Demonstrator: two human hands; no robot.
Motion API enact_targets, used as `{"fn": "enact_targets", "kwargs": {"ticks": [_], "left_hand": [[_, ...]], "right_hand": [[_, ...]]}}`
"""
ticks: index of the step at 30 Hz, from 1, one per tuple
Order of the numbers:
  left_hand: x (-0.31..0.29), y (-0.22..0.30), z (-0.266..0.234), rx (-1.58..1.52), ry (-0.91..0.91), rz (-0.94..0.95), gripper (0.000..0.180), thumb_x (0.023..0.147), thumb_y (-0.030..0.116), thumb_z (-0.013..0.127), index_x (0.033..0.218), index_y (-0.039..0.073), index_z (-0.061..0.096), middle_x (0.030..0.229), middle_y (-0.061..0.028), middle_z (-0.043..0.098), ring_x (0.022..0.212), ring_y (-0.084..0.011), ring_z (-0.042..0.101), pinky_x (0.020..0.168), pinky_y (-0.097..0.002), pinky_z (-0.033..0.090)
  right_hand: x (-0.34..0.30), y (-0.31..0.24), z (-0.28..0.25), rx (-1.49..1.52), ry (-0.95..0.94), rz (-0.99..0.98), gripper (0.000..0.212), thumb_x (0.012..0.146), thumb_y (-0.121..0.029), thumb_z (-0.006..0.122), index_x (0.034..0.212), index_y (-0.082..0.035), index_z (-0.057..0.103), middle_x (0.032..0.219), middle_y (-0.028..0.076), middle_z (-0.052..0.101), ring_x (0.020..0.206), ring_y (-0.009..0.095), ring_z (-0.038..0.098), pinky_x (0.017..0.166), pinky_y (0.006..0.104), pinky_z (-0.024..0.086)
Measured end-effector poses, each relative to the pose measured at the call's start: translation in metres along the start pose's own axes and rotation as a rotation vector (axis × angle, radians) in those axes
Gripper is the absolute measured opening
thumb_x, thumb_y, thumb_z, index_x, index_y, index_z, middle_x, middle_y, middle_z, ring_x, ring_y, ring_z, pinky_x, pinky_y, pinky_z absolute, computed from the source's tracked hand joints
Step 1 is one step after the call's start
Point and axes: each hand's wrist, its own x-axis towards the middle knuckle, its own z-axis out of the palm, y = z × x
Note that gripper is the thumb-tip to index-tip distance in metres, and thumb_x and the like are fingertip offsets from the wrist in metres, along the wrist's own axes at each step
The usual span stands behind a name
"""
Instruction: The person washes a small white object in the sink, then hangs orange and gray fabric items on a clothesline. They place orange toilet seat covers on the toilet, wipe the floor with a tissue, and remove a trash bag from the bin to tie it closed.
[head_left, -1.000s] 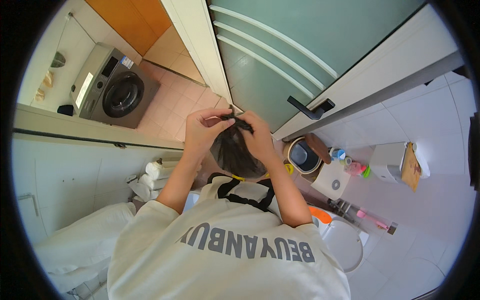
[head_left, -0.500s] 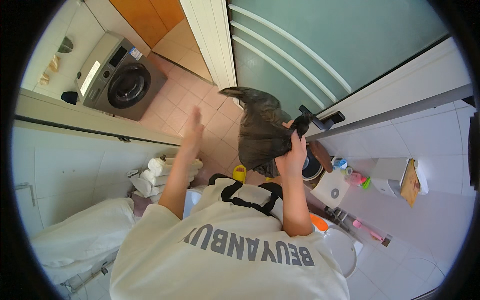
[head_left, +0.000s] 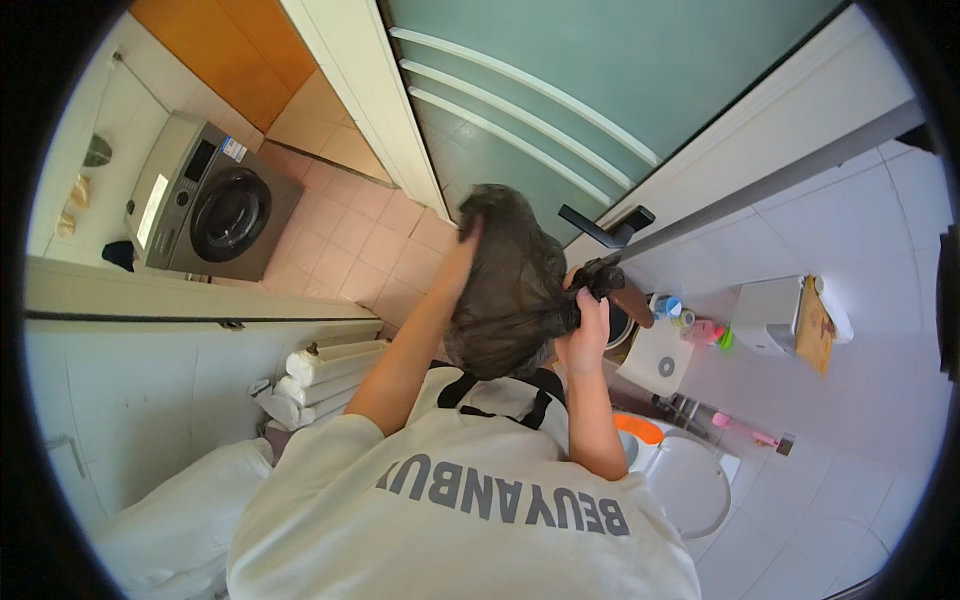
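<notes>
A black plastic bag (head_left: pixel 505 285), thin and partly see-through, hangs puffed out in front of my chest. My right hand (head_left: pixel 584 335) is closed round its gathered end, and a crumpled tuft sticks out above the thumb. Against the bag's left side lies my left hand (head_left: pixel 468 248); its fingers are blurred and partly covered by the plastic, so their grip does not show clearly. What the bag contains, if anything, cannot be made out.
A frosted glass door (head_left: pixel 600 80) with a black handle (head_left: pixel 608 228) stands just ahead. At the far left is a grey washing machine (head_left: pixel 215 205). White rolled bundles (head_left: pixel 330 375) lie left of me; a toilet (head_left: pixel 690 485) is at right, below a wall-mounted box (head_left: pixel 768 315).
My left hand has moved right and reached the bag's side. The bag has swelled out and shifted slightly left. My right hand keeps its hold while the view has turned a little.
</notes>
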Motion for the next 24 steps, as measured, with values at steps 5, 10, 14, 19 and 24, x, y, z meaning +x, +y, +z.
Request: {"fn": "enact_targets", "kwargs": {"ticks": [5,10,14,19,24], "left_hand": [[-0.019,0.024,-0.025,-0.504,-0.302,0.392,0.050,0.097,0.036,0.035,0.126,-0.003,0.047,0.132,-0.0157,0.049,0.118,-0.0224,0.049,0.104,-0.0344,0.034],[-0.034,0.058,-0.030,0.038,-0.224,0.889,0.043,0.098,0.028,0.032,0.116,-0.003,0.056,0.131,-0.0167,0.049,0.121,-0.0221,0.047,0.109,-0.0360,0.025],[-0.034,0.071,-0.025,-0.772,-0.476,0.694,0.033,0.098,0.021,0.030,0.077,0.005,0.050,0.081,-0.0066,0.056,0.099,-0.0215,0.056,0.107,-0.0373,0.025],[-0.031,0.101,-0.058,-1.205,-0.850,0.476,0.028,0.097,0.015,0.029,0.069,0.012,0.035,0.054,0.0046,0.028,0.049,-0.0095,0.041,0.068,-0.0263,0.041],[-0.022,0.102,-0.088,-0.733,-0.618,0.291,0.021,0.096,0.016,0.031,0.077,0.011,0.039,0.053,0.0045,0.027,0.038,-0.0076,0.023,0.043,-0.0234,0.025]], "right_hand": [[-0.018,0.005,-0.043,-0.537,-0.015,-0.010,0.026,0.086,-0.009,0.049,0.111,-0.002,0.054,0.107,0.004,0.054,0.096,0.012,0.049,0.087,0.0266,0.038],[-0.027,0.027,-0.072,-0.510,0.015,0.036,0.037,0.093,-0.010,0.038,0.126,0.004,0.045,0.115,0.008,0.053,0.105,0.016,0.047,0.095,0.0262,0.034],[-0.018,0.011,-0.027,-0.660,0.062,0.025,0.032,0.093,-0.022,0.046,0.114,0.002,0.051,0.110,0.010,0.056,0.102,0.022,0.054,0.093,0.0311,0.039],[0.003,0.012,-0.047,-0.346,0.148,0.134,0.026,0.094,-0.023,0.046,0.102,-0.001,0.056,0.098,0.006,0.058,0.098,0.017,0.055,0.083,0.0283,0.044],[0.015,-0.026,-0.043,-1.243,-0.044,-0.600,0.028,0.082,0.006,0.049,0.108,0.001,0.057,0.092,0.006,0.054,0.071,0.012,0.054,0.061,0.0200,0.044]]}}
